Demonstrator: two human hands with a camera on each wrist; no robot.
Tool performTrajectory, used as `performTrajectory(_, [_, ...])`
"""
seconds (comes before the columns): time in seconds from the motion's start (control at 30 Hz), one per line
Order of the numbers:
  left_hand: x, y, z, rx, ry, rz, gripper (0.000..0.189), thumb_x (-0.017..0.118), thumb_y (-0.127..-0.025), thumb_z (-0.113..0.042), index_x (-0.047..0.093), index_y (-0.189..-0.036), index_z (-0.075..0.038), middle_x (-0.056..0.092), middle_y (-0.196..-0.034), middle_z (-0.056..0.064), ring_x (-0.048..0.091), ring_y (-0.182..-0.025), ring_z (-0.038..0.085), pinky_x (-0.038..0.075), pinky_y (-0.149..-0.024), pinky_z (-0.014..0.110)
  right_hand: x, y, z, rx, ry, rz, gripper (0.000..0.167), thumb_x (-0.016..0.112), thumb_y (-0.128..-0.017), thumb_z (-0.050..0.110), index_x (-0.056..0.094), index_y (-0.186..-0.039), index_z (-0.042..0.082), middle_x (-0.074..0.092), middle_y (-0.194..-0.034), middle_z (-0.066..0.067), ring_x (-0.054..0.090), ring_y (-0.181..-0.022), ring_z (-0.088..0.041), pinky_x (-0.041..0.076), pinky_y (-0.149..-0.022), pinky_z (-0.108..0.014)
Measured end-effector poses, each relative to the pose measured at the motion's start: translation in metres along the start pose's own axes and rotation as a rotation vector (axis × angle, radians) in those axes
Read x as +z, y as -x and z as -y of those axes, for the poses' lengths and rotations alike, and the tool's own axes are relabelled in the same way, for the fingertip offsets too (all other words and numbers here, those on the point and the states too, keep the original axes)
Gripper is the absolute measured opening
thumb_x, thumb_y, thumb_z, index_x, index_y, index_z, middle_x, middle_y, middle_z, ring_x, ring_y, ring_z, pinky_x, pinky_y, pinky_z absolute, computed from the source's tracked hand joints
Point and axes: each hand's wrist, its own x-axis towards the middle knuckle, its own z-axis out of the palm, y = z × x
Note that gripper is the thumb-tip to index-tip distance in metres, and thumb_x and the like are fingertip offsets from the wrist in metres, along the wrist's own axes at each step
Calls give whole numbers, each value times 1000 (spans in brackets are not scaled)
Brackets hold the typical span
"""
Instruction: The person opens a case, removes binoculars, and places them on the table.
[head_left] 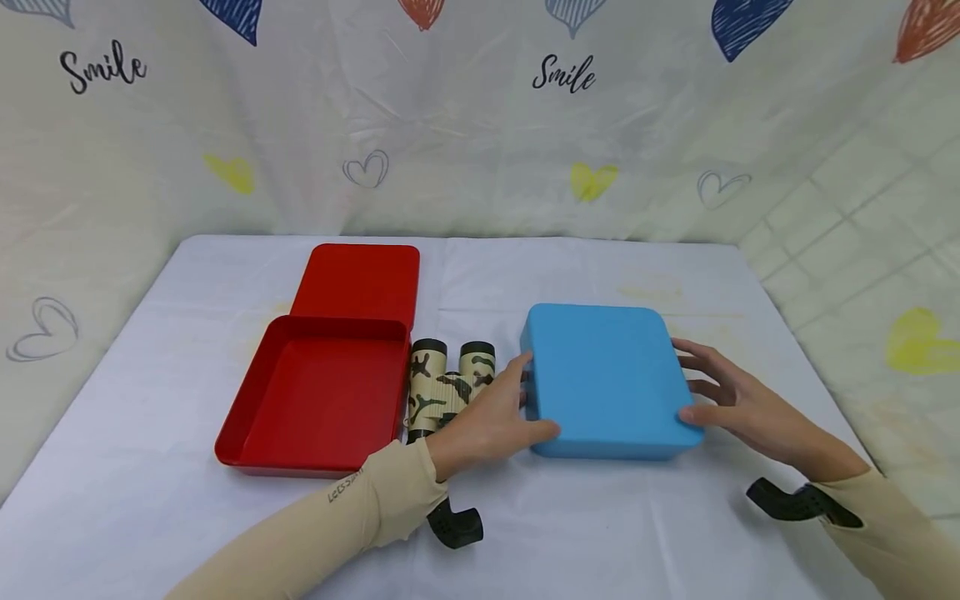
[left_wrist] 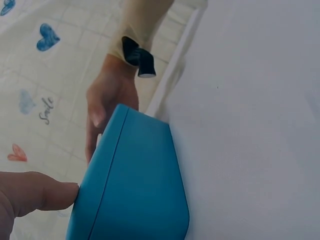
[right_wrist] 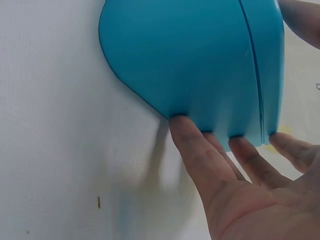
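Note:
A closed blue box (head_left: 607, 375) sits on the table, right of centre, with a seam running round its side. My left hand (head_left: 487, 421) is at its left side, thumb straight along the near left corner and the other fingers partly hidden behind the wall. My right hand (head_left: 738, 404) touches the opposite side. In the right wrist view, extended fingers (right_wrist: 202, 152) meet the blue wall with their tips, while the thumb lies at the lid's edge.
Left of centre stands an open red box (head_left: 322, 400), its lid (head_left: 356, 279) folded back behind it. Camouflage binoculars (head_left: 427, 387) stand right beside it, partly covered by my left hand. A white cloth covers the table (head_left: 570, 533); a printed curtain (head_left: 465, 108) hangs behind.

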Motion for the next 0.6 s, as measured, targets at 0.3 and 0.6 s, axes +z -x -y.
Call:
performTrajectory(0.3, [-3, 7, 2, 0, -8, 8, 101, 76, -90, -23, 11, -167, -13, 29, -170, 9, 42, -153, 34, 46, -116, 56, 4, 4, 4, 8, -42, 33, 85, 63, -100, 11, 14, -165, 33, 22, -164, -11, 46, -126, 11, 55, -89, -23])
performTrajectory(0.6, [-3, 14, 2, 4, -28, 16, 100, 77, -90, -23, 14, -166, -12, 31, -168, 10, 45, -150, 35, 49, -113, 55, 7, 11, 7, -27, -12, 29, 83, 62, -101, 10, 15, -165, 31, 30, -159, 3, 48, -126, 14, 56, -89, -22])
